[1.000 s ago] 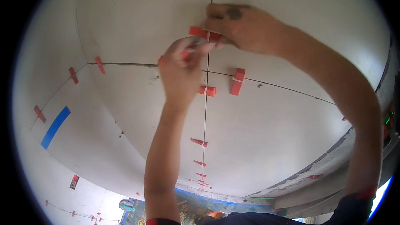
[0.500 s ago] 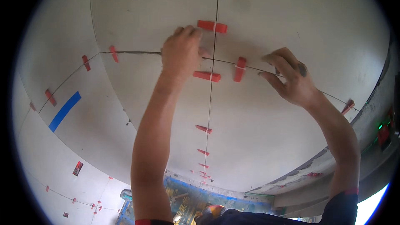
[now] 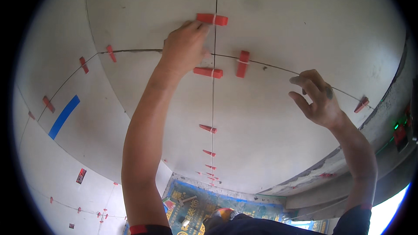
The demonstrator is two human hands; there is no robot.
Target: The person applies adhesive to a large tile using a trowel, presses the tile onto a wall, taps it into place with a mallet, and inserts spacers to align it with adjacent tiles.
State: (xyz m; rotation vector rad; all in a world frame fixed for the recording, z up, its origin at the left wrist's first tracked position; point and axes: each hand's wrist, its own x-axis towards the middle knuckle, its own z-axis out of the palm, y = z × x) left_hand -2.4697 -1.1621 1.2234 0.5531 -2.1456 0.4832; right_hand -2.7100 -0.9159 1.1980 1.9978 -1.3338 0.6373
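Note:
Large pale tiles (image 3: 270,117) meet at a dark cross-shaped joint. Just left of the crossing, my left hand (image 3: 183,48) is closed against the tile face, its fingers curled; whatever they hold is hidden. Red levelling wedges in white clips surround it: one above (image 3: 212,19), one below (image 3: 208,72), and an upright one to the right (image 3: 243,64). My right hand (image 3: 317,98) hovers by the right-hand joint with thumb and fingers apart and nothing between them. A small dark speck (image 3: 264,68) sits on that joint between the upright wedge and my right hand.
More red wedges run down the vertical joint (image 3: 208,129) and along the left joint (image 3: 111,54). Blue tape (image 3: 64,116) sticks to the left tiles. A rough ledge (image 3: 322,172) borders the right side, near a device with green lights (image 3: 397,127). Printed sheeting (image 3: 196,209) covers the floor.
My right hand has drawn away from the joint, down and to the right. My left hand stays beside the crossing. The whole view has shifted slightly.

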